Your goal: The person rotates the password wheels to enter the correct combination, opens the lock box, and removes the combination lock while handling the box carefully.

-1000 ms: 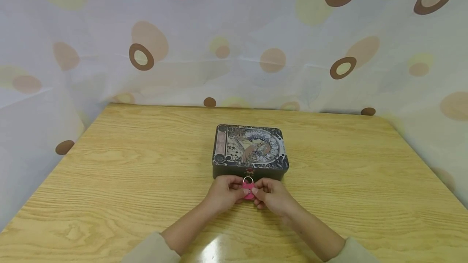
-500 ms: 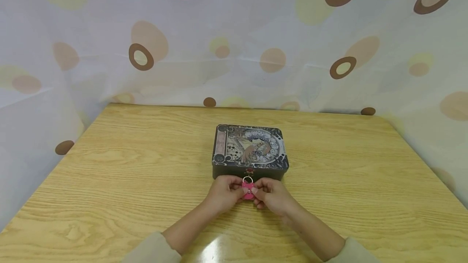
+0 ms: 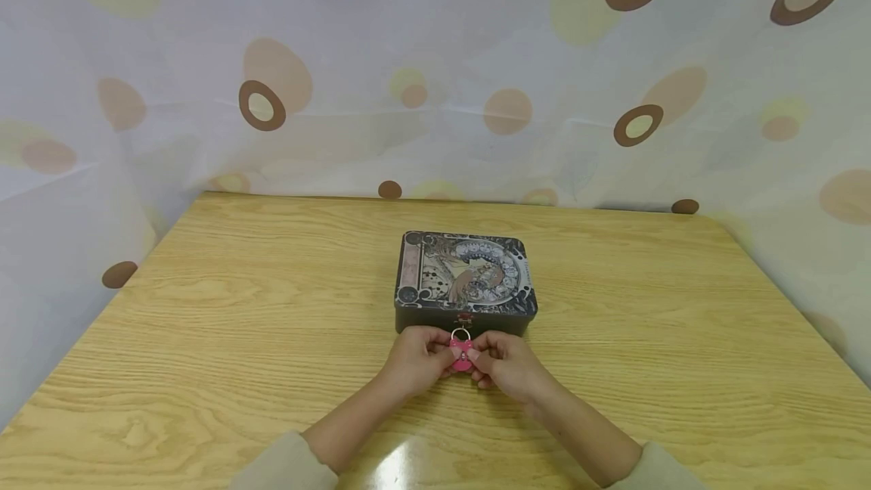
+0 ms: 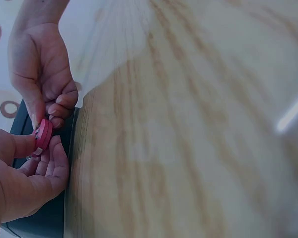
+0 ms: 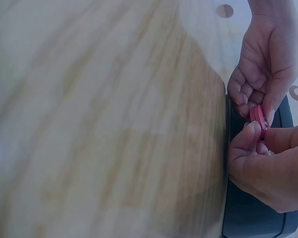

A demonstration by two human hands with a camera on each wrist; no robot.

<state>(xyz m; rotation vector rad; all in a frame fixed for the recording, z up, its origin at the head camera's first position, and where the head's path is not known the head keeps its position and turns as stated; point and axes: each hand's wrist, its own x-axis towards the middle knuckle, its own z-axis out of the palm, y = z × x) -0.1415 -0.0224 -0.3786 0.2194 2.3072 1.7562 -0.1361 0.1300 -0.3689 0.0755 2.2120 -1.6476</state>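
A pink padlock with a raised metal shackle is held upright at the front of a dark tin box. My left hand pinches the padlock from the left, its thumb on the front face. From the other side, my right hand pinches it too, the two thumbs near a small silver part in the middle. Just above the shackle is the box's red clasp; whether they are linked cannot be told. Both wrist views show the padlock between thumbs and fingers, its back partly covered.
The box stands with its lid down on a wooden table. Behind the table hangs a pale curtain with brown and yellow ovals, which also runs along both sides. Light glares off the table's front edge.
Both hands keep their grip in almost the same place. The padlock tilts very slightly between the fingers; the box has not moved.
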